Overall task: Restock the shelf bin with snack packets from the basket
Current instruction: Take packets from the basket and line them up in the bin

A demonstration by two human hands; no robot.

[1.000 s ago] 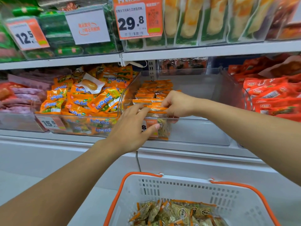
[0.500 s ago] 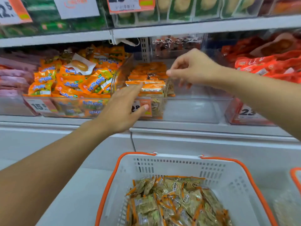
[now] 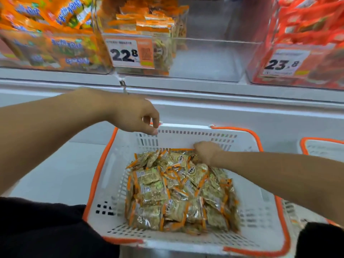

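Note:
The white basket with orange rim (image 3: 260, 211) sits below me, holding a heap of several green-and-orange snack packets (image 3: 178, 192). My right hand (image 3: 207, 151) is down at the heap's far end, its fingers curled into the packets; whether it grips one is hidden. Hovering over the basket's far left rim, my left hand (image 3: 135, 118) has loosely curled fingers and holds nothing. Above, the clear shelf bin (image 3: 214, 58) carries a 22.8 price tag (image 3: 130, 53), with a stack of the same packets (image 3: 154, 28) at its left side; its right side is bare.
A bin of orange packets (image 3: 55, 34) stands left of the target bin, and a bin of red packets (image 3: 307, 30) tagged 23.8 stands right. A second orange-rimmed basket (image 3: 323, 146) is at the right edge. The white shelf ledge (image 3: 186, 94) runs between bins and basket.
Both hands came down from the shelf bin to the basket. My view tilted down; the right hand now reaches into the packet heap and the left hangs over the rim.

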